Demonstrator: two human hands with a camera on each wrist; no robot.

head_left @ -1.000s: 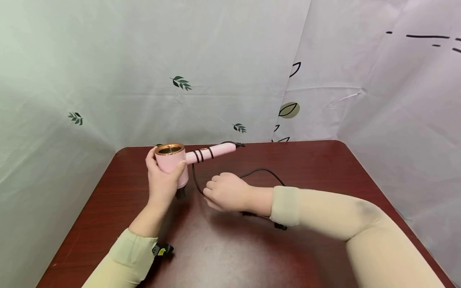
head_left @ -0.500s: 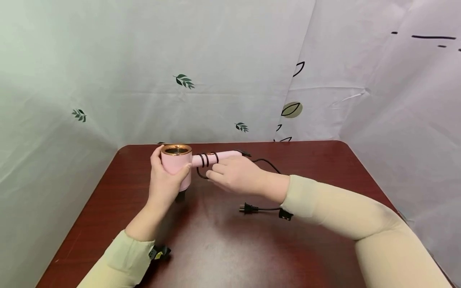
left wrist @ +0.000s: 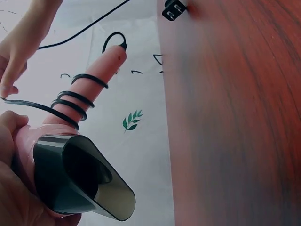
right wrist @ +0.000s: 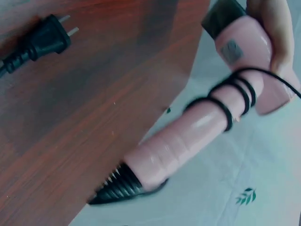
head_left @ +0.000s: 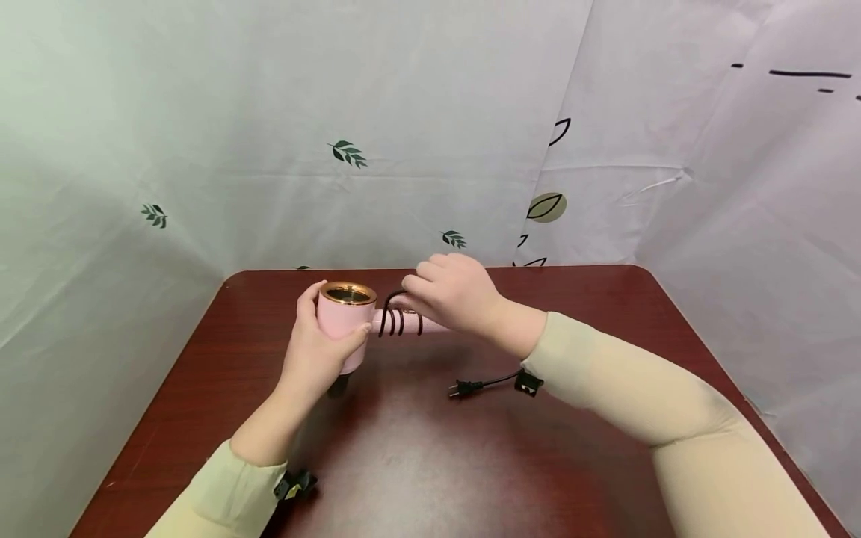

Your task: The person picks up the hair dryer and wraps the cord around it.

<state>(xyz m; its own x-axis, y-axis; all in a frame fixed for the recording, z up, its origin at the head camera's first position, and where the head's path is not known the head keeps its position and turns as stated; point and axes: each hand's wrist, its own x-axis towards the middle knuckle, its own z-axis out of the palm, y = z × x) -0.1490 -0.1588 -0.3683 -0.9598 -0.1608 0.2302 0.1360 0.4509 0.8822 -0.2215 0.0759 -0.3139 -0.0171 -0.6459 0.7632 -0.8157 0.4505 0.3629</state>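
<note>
A pink hair dryer point(head_left: 341, 320) with a copper-coloured rim is held up over the table, gripped around its barrel by my left hand point(head_left: 316, 355). Its handle point(left wrist: 89, 89) points to the right, with several turns of black cord point(right wrist: 244, 92) around the part near the barrel. Above the handle, my right hand point(head_left: 457, 295) pinches the running part of the cord between thumb and fingers. A dark, see-through nozzle point(left wrist: 84, 176) sits on the barrel's lower end.
The cord's two-pin plug point(head_left: 464, 388) hangs or lies over the red-brown table point(head_left: 417, 463), below my right forearm. A pale leaf-print curtain point(head_left: 403, 149) stands close behind the table and along its sides.
My right hand has risen from in front of the handle to above it, bringing the cord up and over. The dryer has shifted slightly right and lower in the head view.
</note>
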